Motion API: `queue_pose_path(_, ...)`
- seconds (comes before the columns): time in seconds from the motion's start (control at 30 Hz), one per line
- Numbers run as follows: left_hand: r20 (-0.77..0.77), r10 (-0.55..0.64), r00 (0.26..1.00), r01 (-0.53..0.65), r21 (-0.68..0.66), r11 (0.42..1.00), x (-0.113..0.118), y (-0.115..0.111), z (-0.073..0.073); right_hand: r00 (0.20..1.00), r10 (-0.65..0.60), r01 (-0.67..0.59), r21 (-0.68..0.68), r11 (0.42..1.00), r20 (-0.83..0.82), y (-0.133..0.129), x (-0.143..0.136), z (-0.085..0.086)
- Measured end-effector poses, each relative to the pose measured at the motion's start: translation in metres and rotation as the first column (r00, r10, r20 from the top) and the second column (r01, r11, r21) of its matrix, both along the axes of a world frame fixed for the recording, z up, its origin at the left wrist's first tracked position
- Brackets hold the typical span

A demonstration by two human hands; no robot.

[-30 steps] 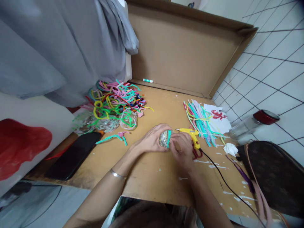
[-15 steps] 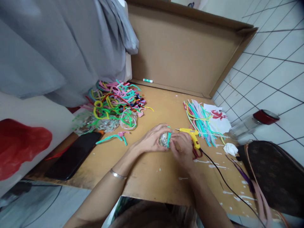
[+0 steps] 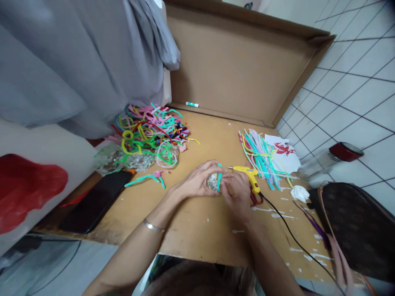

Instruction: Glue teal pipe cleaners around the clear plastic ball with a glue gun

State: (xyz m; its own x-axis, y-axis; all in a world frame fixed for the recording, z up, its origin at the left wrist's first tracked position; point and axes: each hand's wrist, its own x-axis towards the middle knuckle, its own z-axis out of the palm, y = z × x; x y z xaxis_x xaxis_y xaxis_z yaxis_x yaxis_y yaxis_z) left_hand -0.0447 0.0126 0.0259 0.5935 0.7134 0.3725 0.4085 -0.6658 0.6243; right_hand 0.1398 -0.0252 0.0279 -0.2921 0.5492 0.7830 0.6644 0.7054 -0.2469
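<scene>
A clear, shiny rounded object [image 3: 212, 181] with a teal strip [image 3: 219, 181] along its right side is held above the middle of the table. My left hand [image 3: 197, 179] wraps round it from the left, thumb and fingers curved about it. From the right, my right hand [image 3: 238, 190] pinches at the teal strip, its fingertips pressed against the object's edge. Just behind my right hand lies a yellow glue gun [image 3: 251, 176], nozzle pointing left, its black cord running to the lower right. Red scissor handles [image 3: 256, 199] show partly beside it.
Tangled coloured pipe cleaners [image 3: 151, 127] and clear balls [image 3: 140, 161] lie at the left, with a black phone [image 3: 95, 203] nearer. Straight pipe cleaners [image 3: 261, 158], a bottle [image 3: 327, 161] and a brown bag [image 3: 354, 226] are at the right. Cardboard [image 3: 240, 61] stands behind.
</scene>
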Motion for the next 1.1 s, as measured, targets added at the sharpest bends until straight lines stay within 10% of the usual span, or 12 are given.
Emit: queue_pose_path(1.1,0.085,0.006,0.996,-0.01,0.046,0.999,0.0061,-0.001,-0.0067,0.985,-0.008,-0.013,-0.121,0.993,-0.172,-0.0026,-0.0012,-0.0036)
